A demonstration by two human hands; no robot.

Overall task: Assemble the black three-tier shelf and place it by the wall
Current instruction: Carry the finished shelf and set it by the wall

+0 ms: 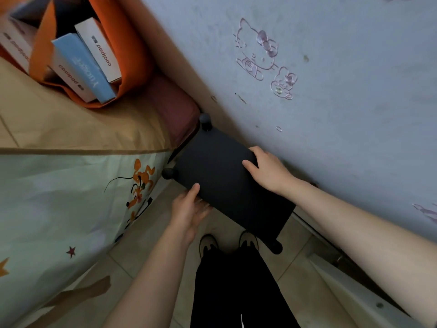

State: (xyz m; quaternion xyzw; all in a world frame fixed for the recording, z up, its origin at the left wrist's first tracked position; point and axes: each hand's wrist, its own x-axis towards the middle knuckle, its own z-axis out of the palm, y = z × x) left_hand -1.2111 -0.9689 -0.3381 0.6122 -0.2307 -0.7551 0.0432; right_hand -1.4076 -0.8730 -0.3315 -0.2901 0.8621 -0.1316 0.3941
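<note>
**Shelf in the gap between bed and wall, both hands on top panel**

Right hand [267, 170]: fingers [251, 165] nearly straight, lying flat on the top panel of the shelf [220, 176] at its wall-side edge. Pressing or steadying, not wrapped round anything.

Left hand [189, 209]: palm up against the near edge, thumb on top of the panel, fingers loosely extended below the edge. Whether they hook under it I cannot tell.

My read: one hand on each long edge gives control of yaw while the shelf is squared against the wall [331, 91]; flat fingers suit nudging, not lifting.

Outward from the fingers: round black knobs [204, 119] at the panel corners. Beyond the left hand, the bed [71, 185] with cartoon sheet; on its far end an orange bag [127, 43] with boxes. Below both hands, tiled floor [151, 233] and the person's shoes.

Looks assembled; placement seems near done.
</note>
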